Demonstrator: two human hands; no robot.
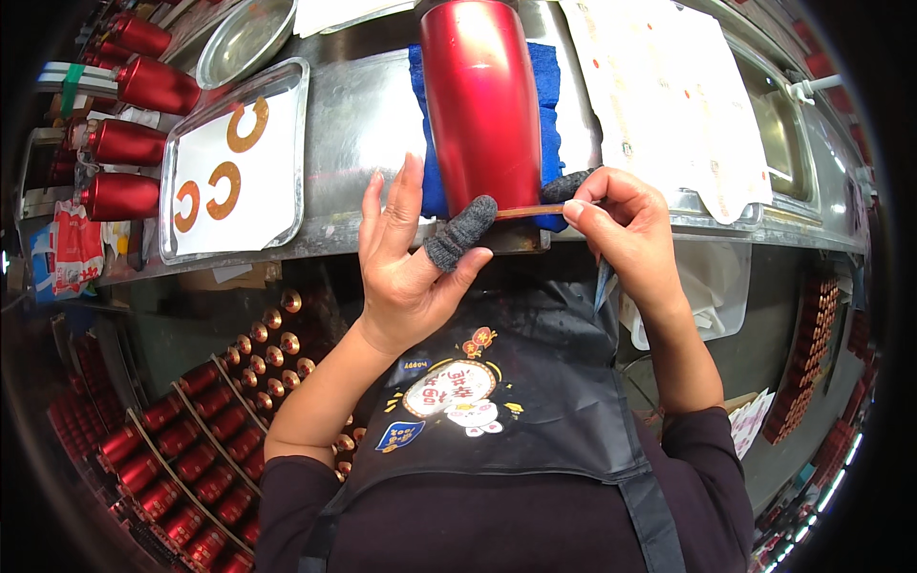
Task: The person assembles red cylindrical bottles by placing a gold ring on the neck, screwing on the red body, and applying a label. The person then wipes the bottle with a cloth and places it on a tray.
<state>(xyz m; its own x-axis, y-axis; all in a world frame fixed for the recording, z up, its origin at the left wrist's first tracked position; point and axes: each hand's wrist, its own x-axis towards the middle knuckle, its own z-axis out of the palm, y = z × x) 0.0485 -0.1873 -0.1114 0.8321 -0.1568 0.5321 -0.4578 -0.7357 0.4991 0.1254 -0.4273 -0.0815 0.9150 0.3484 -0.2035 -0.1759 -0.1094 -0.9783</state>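
A glossy red bottle-shaped vessel lies on a blue cloth on the metal bench, its narrower end toward me. Across that near end runs a thin gold-brown strip. My right hand pinches the strip's right end between thumb and fingertip, and its index finger wears a grey knit finger cover. My left hand has its fingers spread. Its grey-covered index finger touches the strip's left end, against the vessel.
To the left, a clear tray holds white paper with gold C-shaped pieces. Several red vessels stand beyond it. White printed paper covers the bench at right. Racks of red vessels stand low at left; a plastic bin sits below the bench.
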